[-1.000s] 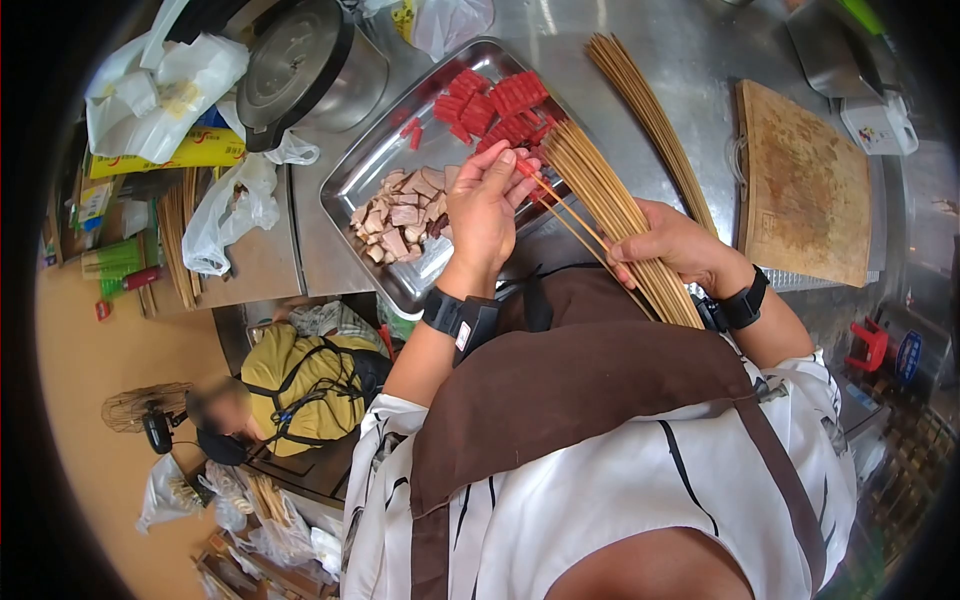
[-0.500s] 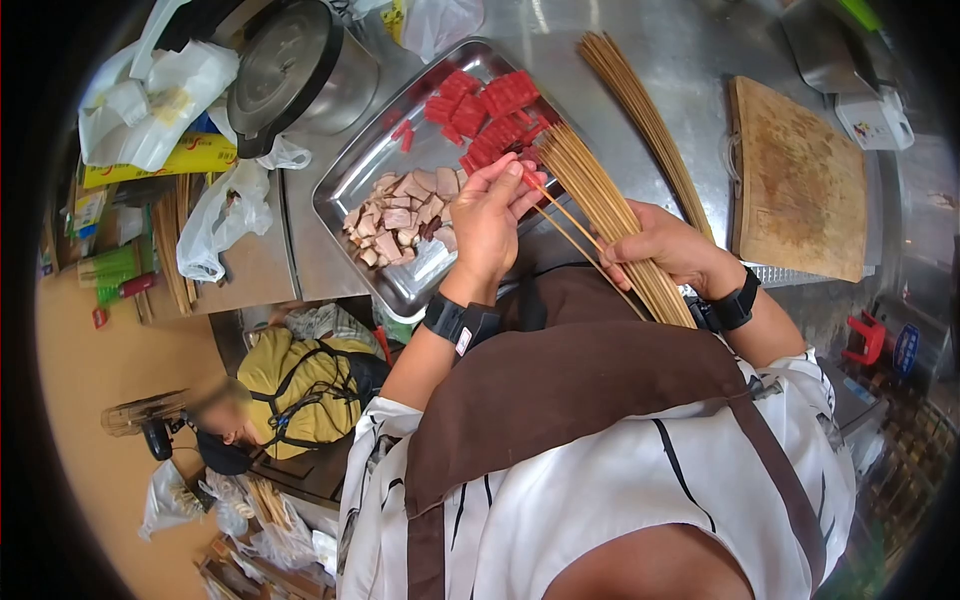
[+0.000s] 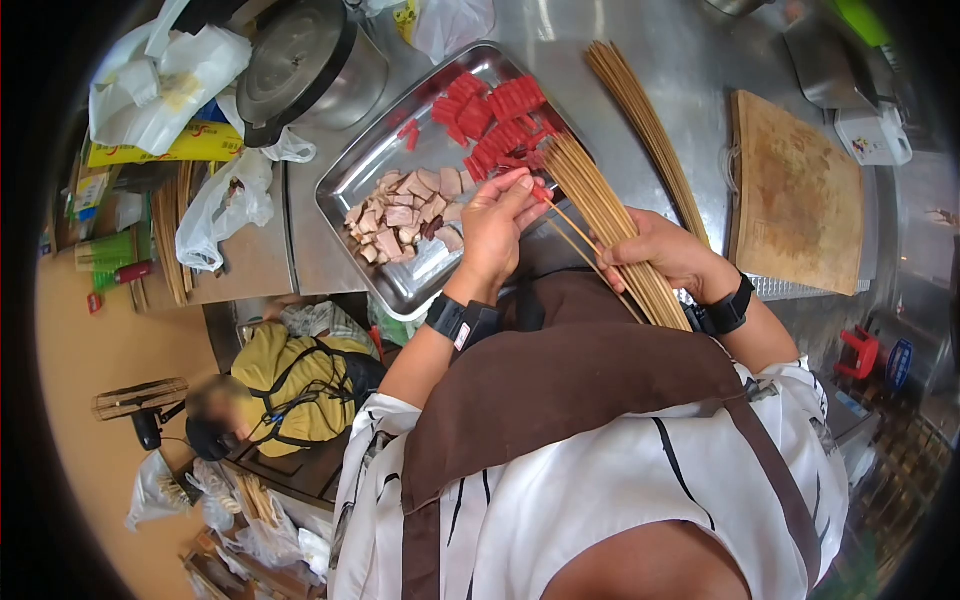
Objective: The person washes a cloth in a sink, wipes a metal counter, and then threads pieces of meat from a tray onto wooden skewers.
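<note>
Skewers (image 3: 610, 230) are lying bundled in the right hand's (image 3: 668, 252) closed grip. The left hand (image 3: 492, 226) is pinching a red piece (image 3: 540, 192) at one skewer's tip, over the tray's (image 3: 372, 160) near edge.

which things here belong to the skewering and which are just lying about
Job in hand:
skewers in the right hand
red pieces
metal tray
pale meat chunks, probably
second skewer bundle, probably

Apparently lying about:
cutting board
lidded pot
white container

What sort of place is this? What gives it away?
Likely a commercial kitchen or food-prep room: a metal counter, a metal tray of cut food pieces, and a stained cutting board.
</note>
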### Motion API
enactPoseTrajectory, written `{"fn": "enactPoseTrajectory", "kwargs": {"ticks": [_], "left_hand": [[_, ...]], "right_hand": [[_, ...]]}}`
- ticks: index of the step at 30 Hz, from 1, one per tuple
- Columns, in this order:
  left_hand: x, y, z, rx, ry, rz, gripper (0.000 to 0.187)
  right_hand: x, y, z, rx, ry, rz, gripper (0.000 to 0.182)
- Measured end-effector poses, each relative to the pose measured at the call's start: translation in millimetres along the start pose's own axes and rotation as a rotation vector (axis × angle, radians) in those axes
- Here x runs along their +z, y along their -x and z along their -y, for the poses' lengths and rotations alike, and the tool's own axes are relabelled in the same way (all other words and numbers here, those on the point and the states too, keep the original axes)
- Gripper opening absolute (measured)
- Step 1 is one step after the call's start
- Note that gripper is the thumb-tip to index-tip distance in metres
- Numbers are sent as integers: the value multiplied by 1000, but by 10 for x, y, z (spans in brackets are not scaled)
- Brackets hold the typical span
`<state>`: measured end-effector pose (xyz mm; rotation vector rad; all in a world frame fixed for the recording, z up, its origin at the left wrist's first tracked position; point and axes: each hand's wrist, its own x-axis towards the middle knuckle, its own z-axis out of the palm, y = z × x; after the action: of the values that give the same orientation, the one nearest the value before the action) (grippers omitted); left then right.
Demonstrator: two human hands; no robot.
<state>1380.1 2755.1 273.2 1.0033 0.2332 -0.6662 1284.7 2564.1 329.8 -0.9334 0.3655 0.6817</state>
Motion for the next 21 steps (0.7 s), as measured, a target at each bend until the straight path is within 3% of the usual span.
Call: {"fn": "enactPoseTrajectory", "kwargs": {"ticks": [8,11,14,17,21], "left_hand": [[39,-107,-3,11,-323,13,17],[127,-129,-83,130,-485,22,17],[85,-213,-15,511,-731,0,21],[333,-88,-108,312,-469,31,24],[376,-83,-137,220,-452,17,22]], "right_hand": [[-1,66,38,-132,175,-129,33],[-70,111,69,-52,75,-33,31],[-54,165,110,-14,42,-70,28],[24,192,122,-40,44,-77,28],[41,192,91,-44,44,-98,28]]}}
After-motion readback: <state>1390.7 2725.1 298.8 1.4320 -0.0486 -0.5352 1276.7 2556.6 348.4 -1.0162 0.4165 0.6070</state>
